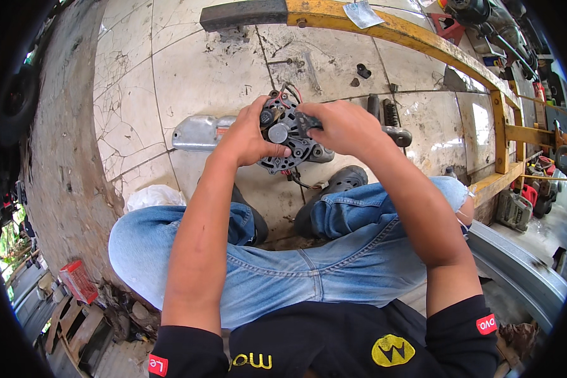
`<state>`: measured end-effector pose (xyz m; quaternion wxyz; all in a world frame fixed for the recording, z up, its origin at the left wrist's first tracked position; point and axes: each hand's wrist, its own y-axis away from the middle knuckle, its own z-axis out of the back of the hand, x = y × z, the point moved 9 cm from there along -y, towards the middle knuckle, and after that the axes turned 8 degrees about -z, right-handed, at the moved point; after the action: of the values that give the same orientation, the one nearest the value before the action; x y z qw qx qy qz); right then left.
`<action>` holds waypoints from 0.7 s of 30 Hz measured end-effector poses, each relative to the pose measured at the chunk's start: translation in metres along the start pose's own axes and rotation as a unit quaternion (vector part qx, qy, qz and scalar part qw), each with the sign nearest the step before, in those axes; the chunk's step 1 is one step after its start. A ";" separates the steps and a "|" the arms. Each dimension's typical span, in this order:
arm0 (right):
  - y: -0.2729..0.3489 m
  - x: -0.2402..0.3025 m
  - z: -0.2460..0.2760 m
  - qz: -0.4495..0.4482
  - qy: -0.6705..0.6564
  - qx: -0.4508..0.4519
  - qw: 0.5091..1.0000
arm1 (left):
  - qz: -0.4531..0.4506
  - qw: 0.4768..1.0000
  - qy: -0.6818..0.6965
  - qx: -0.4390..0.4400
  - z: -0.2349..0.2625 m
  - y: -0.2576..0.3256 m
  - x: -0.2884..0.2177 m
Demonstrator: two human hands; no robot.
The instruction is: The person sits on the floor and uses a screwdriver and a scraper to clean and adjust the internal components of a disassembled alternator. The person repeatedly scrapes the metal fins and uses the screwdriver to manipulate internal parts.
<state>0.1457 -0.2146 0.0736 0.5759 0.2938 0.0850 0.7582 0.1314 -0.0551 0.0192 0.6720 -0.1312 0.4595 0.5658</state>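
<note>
My left fingers (252, 115) clasp the vented metal unit (278, 133) on the cracked, stained floor tiles (195, 72), just ahead of my shoes (348, 178); my right fingers (314, 111) grip a dark tool (397, 135). A yellow metal frame (416, 39) arches beyond and to the right; worn brown ground (69, 164) runs along the left.

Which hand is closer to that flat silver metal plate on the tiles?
The left hand, at the right end of the silver plate, against the round grey slotted metal part; the right hand is farther off, at that part's right side.
</note>
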 end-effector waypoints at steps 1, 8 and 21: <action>0.000 0.004 -0.003 0.003 -0.006 -0.010 1.000 | 0.002 1.000 -0.003 0.000 0.000 0.000 0.000; 0.001 -0.012 0.001 0.019 -0.080 -0.036 0.996 | -0.009 1.000 -0.008 0.016 -0.002 -0.003 0.005; 0.010 -0.034 -0.011 -0.042 -0.135 -0.016 0.990 | -0.001 1.000 -0.009 0.012 -0.002 -0.001 0.006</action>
<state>0.1373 -0.2470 0.0570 0.6180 0.3805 0.0062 0.6879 0.1306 -0.0525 0.0131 0.6783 -0.1190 0.4600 0.5605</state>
